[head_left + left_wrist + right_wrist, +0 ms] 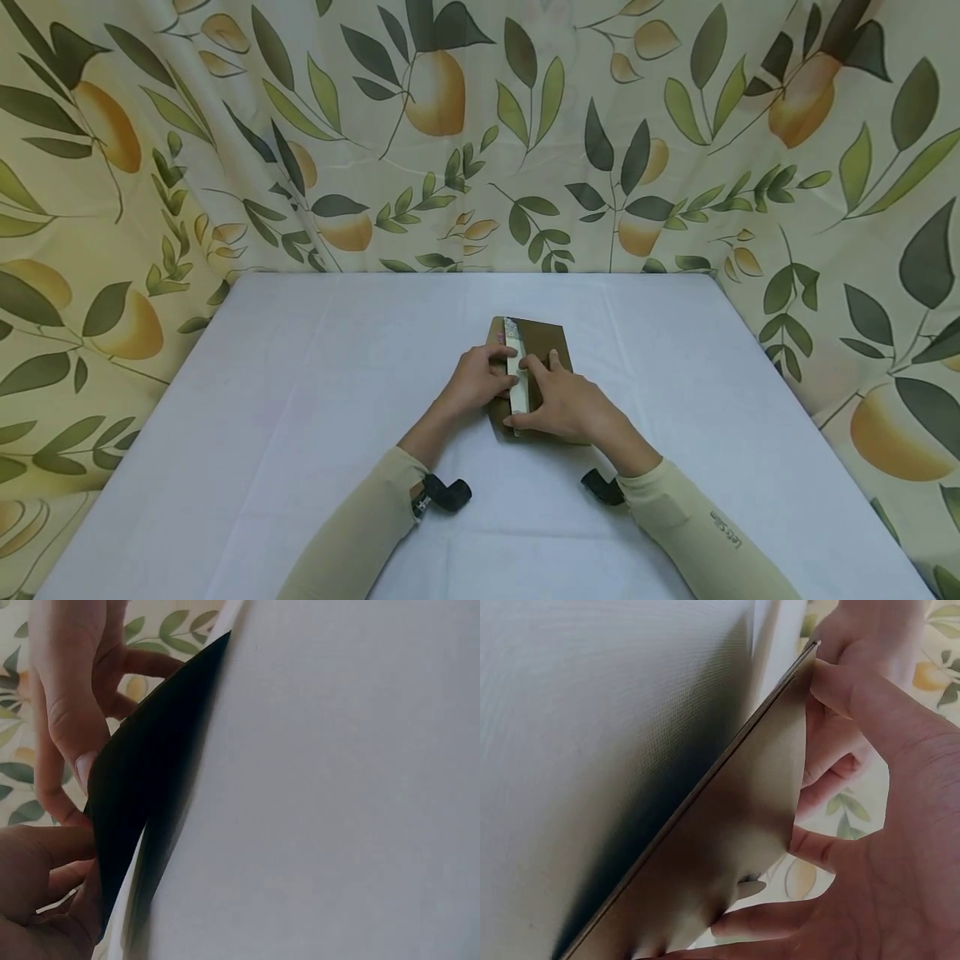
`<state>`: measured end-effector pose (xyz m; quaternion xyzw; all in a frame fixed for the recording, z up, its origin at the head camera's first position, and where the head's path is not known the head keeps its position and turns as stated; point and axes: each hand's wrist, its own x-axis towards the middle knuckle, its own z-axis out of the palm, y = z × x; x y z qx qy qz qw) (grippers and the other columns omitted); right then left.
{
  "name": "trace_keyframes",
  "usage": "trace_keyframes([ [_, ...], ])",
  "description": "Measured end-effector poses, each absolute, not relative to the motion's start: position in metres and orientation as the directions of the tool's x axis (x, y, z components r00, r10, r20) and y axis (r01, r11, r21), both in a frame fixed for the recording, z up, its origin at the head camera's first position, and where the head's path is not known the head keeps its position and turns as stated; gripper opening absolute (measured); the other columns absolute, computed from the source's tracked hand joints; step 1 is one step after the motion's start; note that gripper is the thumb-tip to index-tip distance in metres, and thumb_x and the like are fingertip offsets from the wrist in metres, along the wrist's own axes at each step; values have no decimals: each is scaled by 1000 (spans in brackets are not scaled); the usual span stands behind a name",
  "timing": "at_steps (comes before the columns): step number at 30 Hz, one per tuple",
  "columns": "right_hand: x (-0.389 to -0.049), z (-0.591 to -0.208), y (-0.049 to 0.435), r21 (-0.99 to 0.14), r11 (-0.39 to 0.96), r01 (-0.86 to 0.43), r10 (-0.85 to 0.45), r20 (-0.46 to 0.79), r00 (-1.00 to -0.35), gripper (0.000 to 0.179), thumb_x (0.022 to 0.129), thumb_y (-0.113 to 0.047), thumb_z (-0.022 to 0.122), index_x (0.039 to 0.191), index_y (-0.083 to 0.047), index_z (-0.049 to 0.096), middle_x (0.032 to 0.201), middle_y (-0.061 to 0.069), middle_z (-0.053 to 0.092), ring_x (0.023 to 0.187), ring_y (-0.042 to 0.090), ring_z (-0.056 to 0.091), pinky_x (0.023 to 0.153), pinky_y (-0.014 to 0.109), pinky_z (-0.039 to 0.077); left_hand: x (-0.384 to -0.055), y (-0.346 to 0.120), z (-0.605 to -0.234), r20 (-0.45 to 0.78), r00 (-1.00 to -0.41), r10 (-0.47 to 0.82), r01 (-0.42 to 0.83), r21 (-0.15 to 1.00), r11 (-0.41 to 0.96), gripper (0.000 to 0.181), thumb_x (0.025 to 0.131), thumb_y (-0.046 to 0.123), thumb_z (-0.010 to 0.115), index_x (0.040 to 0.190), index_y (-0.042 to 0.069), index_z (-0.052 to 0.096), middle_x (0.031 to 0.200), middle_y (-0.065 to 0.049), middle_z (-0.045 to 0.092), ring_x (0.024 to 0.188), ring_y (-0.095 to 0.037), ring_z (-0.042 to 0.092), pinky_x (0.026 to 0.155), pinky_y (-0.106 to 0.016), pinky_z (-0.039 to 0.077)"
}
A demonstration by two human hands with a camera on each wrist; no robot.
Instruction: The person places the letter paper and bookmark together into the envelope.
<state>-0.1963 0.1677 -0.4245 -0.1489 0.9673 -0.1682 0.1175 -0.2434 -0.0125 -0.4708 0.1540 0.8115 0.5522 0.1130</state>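
Observation:
A flat brown card folder (546, 340) lies on the table near its middle, with a pale, flower-printed strip (517, 400) running lengthwise along its left part. My left hand (477, 379) holds the strip's left side, fingers bent over the edge. From the right, my right hand (573, 404) grips the same strip, its thumb at the near end and fingers farther up. In the right wrist view, a brown panel (727, 802) slants up from the table to the fingers. The left wrist view shows the dark panel (154, 742) raised at a slant, with another layer below it.
A white cloth covers the table (337, 375). Behind and beside it hangs a curtain (480, 192) printed with fruit and leaves. A small black device (447, 493) is worn on the left wrist, and a second black device (602, 487) on the right.

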Motion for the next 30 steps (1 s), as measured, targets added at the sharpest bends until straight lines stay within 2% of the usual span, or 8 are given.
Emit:
trace_keyframes([
  [4,-195,-425,167,-361,898,-251,-330,-178,-927,94,80,-64,80,150,-14,40,153,47,23,100,57,65,74,60,55,-242,-9,-471,-4,-925,380,136,931,340,41,92,-2,74,133,-1,65,74,-8,72,61,-17,71,58,-26,56],
  [14,-193,-424,165,-378,889,-259,-344,-177,-922,90,82,-61,79,149,-15,41,153,48,22,105,60,62,76,60,54,-238,-4,-473,2,-924,383,143,930,340,46,93,-1,73,137,-1,61,81,-9,74,63,-14,70,57,-24,52],
  [17,-193,-424,166,-381,888,-258,-344,-177,-922,91,83,-61,80,151,-16,40,153,48,21,104,59,62,75,60,54,-237,-3,-472,21,-921,388,167,924,345,49,92,-1,74,139,1,59,104,-11,74,65,-12,69,58,-24,53],
  [21,-194,-425,167,-383,887,-258,-345,-178,-921,91,83,-60,80,152,-16,39,153,48,21,101,58,64,72,58,55,-236,-2,-471,28,-916,399,165,935,314,50,92,-4,72,139,1,57,129,-15,65,69,-13,70,62,-27,57],
  [30,-194,-424,167,-379,891,-252,-341,-187,-921,95,83,-59,80,154,-14,37,154,47,20,105,59,63,79,61,54,-238,-5,-470,21,-924,381,135,951,277,45,91,-4,68,135,2,62,122,-14,68,74,-16,73,65,-30,60],
])
